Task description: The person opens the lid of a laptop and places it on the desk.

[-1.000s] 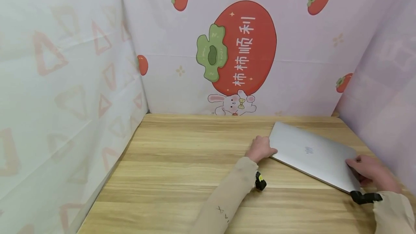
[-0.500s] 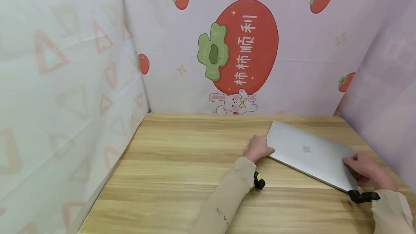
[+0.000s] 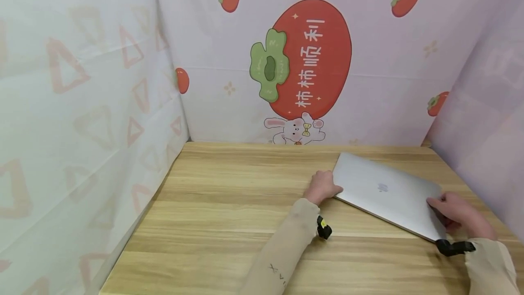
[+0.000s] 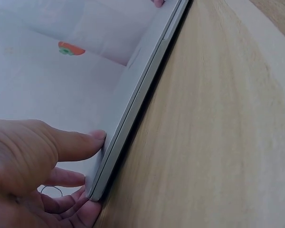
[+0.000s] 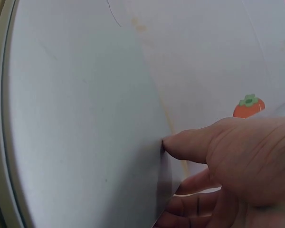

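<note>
A closed silver laptop with a small logo on its lid lies at an angle over the right part of the wooden table. My left hand grips its left end, thumb on the lid and fingers at the edge. In the left wrist view that hand pinches a corner, and a thin dark shadow runs under the laptop's edge. The right end is held by my right hand. Seen from the right wrist, the thumb of this hand presses on the lid while the other fingers curl beneath.
Patterned cloth hangs around the wooden table: a left cloth wall, a back cloth with a big persimmon print, and a right cloth wall close beyond my right hand. A black wrist camera sits near the laptop's front corner.
The laptop has shifted slightly to the left in the head view, with both hands moving along on it. The grip of each hand looks the same throughout.
</note>
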`<control>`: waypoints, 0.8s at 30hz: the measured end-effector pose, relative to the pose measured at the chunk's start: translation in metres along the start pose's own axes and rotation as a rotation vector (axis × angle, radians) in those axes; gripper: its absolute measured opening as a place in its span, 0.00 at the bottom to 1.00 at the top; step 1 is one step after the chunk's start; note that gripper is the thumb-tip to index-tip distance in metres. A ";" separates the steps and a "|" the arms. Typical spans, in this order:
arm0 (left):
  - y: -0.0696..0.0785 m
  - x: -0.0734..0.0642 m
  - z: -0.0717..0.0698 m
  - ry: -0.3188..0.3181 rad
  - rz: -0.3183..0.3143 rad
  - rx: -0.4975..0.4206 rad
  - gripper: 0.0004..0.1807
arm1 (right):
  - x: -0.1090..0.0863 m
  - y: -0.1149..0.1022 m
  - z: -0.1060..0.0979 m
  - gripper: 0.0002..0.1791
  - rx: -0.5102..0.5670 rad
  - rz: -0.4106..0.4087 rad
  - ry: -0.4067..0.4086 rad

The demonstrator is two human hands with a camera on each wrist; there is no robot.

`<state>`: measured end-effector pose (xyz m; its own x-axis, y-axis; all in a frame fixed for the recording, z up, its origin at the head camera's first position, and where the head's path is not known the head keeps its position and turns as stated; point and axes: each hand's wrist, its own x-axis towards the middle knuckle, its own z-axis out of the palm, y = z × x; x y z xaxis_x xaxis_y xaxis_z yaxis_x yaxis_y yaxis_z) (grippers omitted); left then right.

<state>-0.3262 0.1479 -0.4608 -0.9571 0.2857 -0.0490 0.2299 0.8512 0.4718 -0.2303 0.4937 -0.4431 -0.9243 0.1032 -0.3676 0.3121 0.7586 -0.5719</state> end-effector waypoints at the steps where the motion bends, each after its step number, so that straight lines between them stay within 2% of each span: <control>1: -0.001 0.000 -0.001 0.001 -0.003 -0.003 0.21 | 0.000 -0.001 0.001 0.24 0.001 0.001 -0.005; 14: -0.016 0.000 -0.013 -0.001 -0.001 -0.028 0.21 | 0.005 -0.016 0.007 0.25 -0.007 -0.017 0.007; 24: -0.020 -0.003 -0.018 -0.004 -0.035 -0.019 0.23 | 0.008 -0.019 0.014 0.25 0.012 -0.041 0.008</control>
<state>-0.3311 0.1221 -0.4537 -0.9637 0.2578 -0.0688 0.1932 0.8521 0.4863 -0.2404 0.4713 -0.4456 -0.9379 0.0777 -0.3381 0.2769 0.7548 -0.5947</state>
